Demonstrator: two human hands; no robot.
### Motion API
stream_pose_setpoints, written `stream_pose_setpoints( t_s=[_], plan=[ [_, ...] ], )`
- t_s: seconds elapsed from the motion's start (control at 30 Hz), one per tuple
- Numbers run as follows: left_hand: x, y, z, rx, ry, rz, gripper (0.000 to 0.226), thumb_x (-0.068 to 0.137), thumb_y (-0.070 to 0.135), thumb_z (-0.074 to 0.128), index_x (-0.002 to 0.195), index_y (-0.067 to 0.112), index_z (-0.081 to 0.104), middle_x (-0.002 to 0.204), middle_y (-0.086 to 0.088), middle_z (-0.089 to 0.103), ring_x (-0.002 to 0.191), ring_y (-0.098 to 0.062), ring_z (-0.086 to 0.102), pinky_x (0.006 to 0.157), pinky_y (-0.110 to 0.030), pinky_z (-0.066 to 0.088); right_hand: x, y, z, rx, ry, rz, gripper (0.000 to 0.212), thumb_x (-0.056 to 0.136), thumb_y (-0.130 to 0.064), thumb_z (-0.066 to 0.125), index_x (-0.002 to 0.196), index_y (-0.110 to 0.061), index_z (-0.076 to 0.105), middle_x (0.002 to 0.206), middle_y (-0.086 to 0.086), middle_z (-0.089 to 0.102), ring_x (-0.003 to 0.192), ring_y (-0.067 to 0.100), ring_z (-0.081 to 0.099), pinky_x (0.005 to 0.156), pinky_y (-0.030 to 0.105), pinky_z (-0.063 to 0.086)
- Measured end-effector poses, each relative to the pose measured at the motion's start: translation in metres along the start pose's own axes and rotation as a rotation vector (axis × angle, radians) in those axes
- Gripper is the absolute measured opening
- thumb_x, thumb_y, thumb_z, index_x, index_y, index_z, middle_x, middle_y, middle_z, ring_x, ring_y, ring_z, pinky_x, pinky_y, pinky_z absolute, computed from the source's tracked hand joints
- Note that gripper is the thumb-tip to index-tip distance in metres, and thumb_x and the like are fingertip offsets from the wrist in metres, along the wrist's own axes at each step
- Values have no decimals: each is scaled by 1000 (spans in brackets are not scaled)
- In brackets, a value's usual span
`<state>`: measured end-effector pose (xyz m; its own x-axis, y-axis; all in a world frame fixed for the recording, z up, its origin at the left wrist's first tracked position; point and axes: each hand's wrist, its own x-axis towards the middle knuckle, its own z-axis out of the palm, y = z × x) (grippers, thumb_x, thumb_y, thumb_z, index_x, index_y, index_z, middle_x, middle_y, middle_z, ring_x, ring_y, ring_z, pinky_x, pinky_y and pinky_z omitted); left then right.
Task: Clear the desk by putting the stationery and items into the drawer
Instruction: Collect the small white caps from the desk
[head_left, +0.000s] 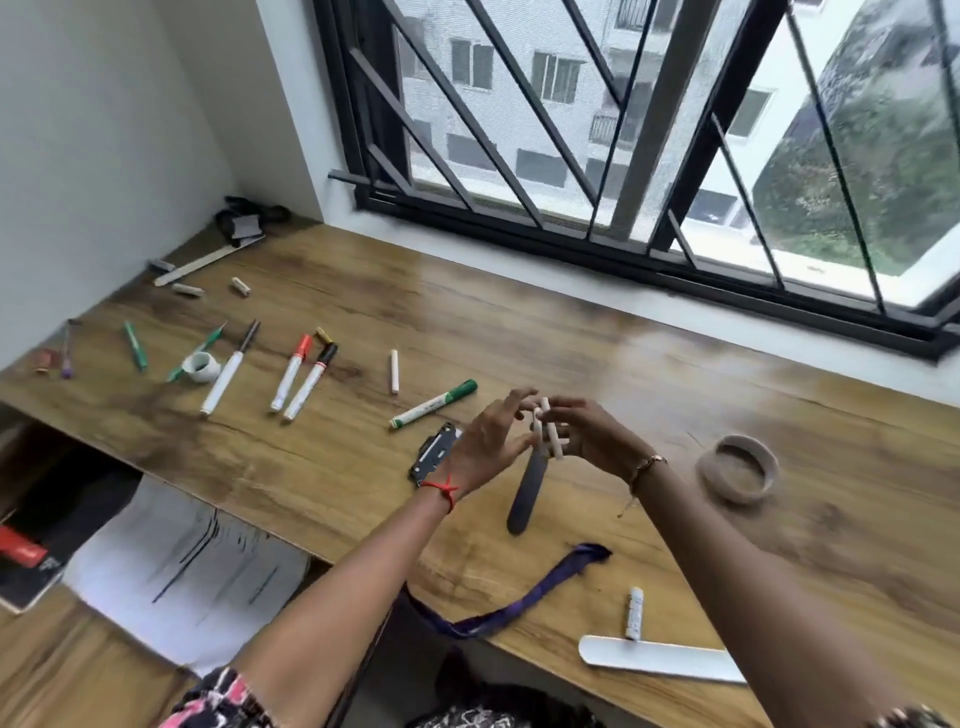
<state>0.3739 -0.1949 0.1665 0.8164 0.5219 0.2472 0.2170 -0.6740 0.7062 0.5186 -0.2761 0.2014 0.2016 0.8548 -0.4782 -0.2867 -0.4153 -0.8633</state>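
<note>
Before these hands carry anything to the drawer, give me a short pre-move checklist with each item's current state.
1. Chalk sticks gripped by right hand: ok.
2. Left hand free to help: ok, fingers spread beside the sticks.
3. Dark flat stick secured: cannot tell; it hangs below the hands.
4. Drawer open: ok, papers visible inside.
5. Desk cleared: not ok; markers, tape ring and lanyard remain.

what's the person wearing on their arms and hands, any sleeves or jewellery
Both forearms are bare. The left hand has a red thread tied round its wrist. The right hand has a thin gold-coloured bracelet at the wrist. Patterned pink, black and white fabric shows at the left upper arm.
</note>
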Motion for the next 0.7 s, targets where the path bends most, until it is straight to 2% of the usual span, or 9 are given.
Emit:
stream_pose_setpoints(
  t_s=[0.13,0.23,0.37,0.47,0.6,0.7],
  plan=[
    [-10,-18,-20,8,17,-49,53,84,21,65,132,12,44,124,-5,59,112,-16,54,91,-25,42,16,1,29,0,29,17,25,89,6,48,113,12,54,78,16,57,56,19,64,53,29,57],
    [-12,-41,-37,55,38,-161,43,87,20,62,127,8,51,123,-9,58,117,-20,50,99,-29,40,30,3,41,34,60,84,24,89,9,46,112,10,52,77,18,56,56,21,65,52,30,57],
    [1,-78,-71,146,114,-384,27,85,6,59,110,-2,61,113,-19,61,109,-32,57,92,-32,42,42,-1,46,20,76,132,18,89,9,45,105,9,53,77,18,57,55,20,66,51,29,57],
    [14,-98,-91,179,181,-587,27,83,8,62,108,-5,62,111,-24,62,103,-36,59,85,-36,46,49,-5,43,14,97,143,12,89,10,46,98,8,54,77,19,58,55,20,66,55,30,58],
    [31,-112,-100,228,158,-664,23,82,14,66,92,-6,62,101,-25,64,97,-38,59,76,-39,46,55,-9,38,16,135,134,12,88,11,47,98,10,53,75,20,56,53,21,65,54,31,58],
    [37,-123,-98,252,122,-731,27,81,18,67,94,-5,63,101,-24,64,97,-38,60,76,-39,47,56,-12,32,-3,157,117,12,87,12,49,97,11,53,72,20,55,53,21,64,53,31,58]
  ],
)
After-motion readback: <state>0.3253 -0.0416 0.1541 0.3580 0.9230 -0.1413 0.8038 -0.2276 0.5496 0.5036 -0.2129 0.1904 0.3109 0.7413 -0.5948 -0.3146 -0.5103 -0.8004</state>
